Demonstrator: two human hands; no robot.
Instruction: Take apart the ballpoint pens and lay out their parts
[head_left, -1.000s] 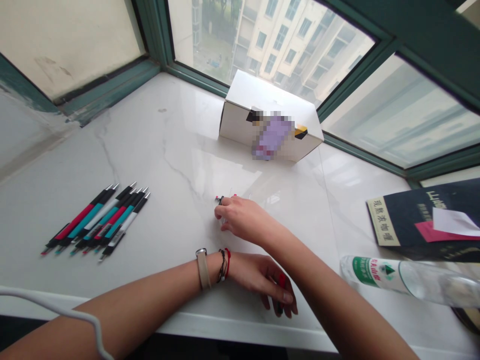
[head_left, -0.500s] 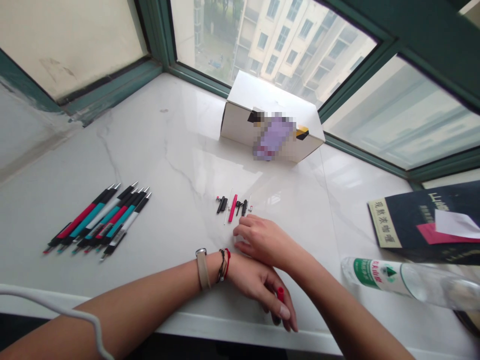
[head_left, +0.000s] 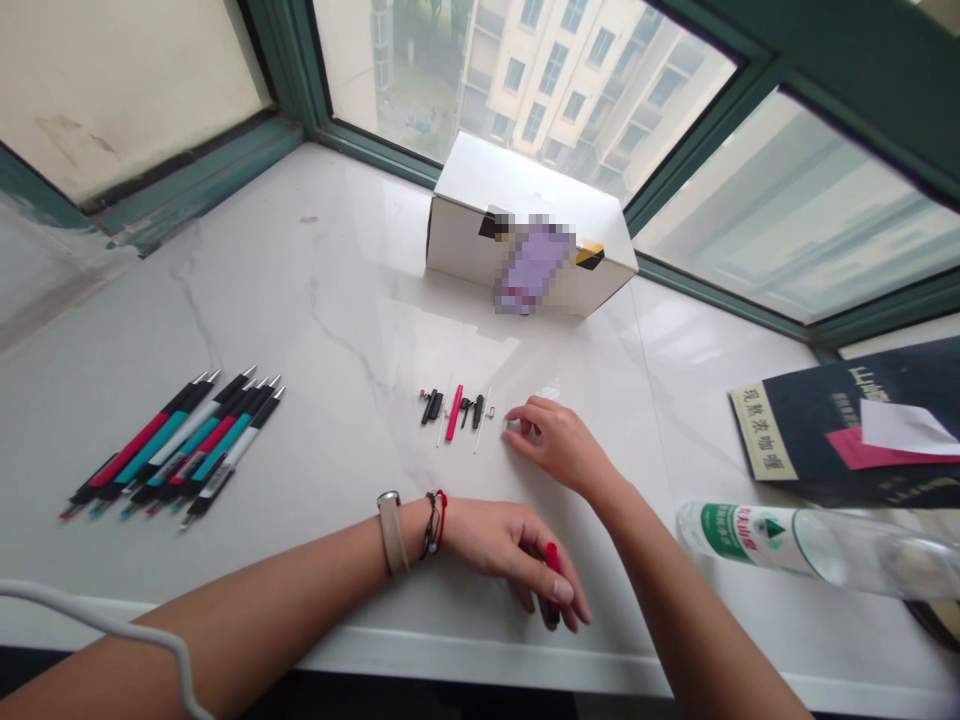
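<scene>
My left hand (head_left: pixel 502 545) rests low near the table's front edge, fingers curled round a red pen barrel (head_left: pixel 552 556) with a black lower end. A watch and thin bracelets sit on that wrist. My right hand (head_left: pixel 559 440) is just right of a row of small pen parts, its thumb and forefinger apart with nothing visible between them. In that row are a red barrel (head_left: pixel 454 412), black pieces (head_left: pixel 431 405), a black grip piece (head_left: pixel 478 412), thin pale refills and a tiny clear-and-red piece (head_left: pixel 492 411).
Several click pens (head_left: pixel 176 440) lie side by side at the left. A white box (head_left: pixel 525 190) with a blurred purple item stands by the window. To the right are a dark packet (head_left: pixel 795 420) with papers on it and a water bottle (head_left: pixel 810 545). A white cable (head_left: pixel 112 622) crosses my left forearm.
My right hand has drawn back to the right from the pen parts, uncovering the pale refill there. More of the red barrel in my left hand shows. The view has shifted slightly.
</scene>
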